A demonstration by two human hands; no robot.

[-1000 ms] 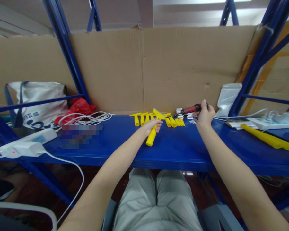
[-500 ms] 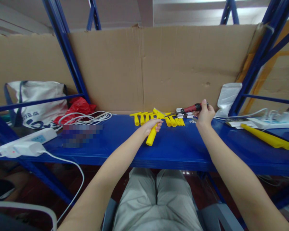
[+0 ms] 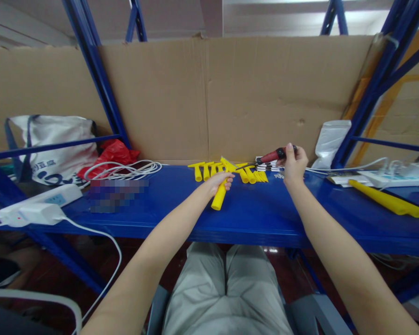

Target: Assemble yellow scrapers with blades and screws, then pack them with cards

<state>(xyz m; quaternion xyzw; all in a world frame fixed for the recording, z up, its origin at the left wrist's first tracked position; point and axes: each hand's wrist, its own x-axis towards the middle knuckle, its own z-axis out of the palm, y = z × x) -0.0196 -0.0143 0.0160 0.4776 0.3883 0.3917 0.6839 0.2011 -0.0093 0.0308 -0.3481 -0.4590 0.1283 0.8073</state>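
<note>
My left hand (image 3: pixel 220 182) is wrapped round a yellow scraper-like tool (image 3: pixel 218 200), its handle pointing down toward me and its wide head up. In my right hand (image 3: pixel 294 163) is a red and black screwdriver (image 3: pixel 274 157), its shaft pointing left, with the tip at the head of the yellow tool. Whether the tip touches a screw is too small to tell. Behind my left hand several more yellow tools (image 3: pixel 198 172) lie in a row on the blue shelf (image 3: pixel 181 200). White and black pieces (image 3: pixel 269 165) lie behind the screwdriver.
Coiled white cable (image 3: pixel 136 170), a red bag (image 3: pixel 117 156), a cloth bag (image 3: pixel 63 139) and a power strip (image 3: pixel 38 204) are on the left. At right are a white pouch (image 3: pixel 331 142), long yellow pieces (image 3: pixel 384 197) and another power strip (image 3: pixel 396 178). Cardboard (image 3: pixel 258 93) stands behind.
My right hand and the screwdriver have moved slightly left, and the hand's grip on the handle has turned a little. My left hand has hardly moved.
</note>
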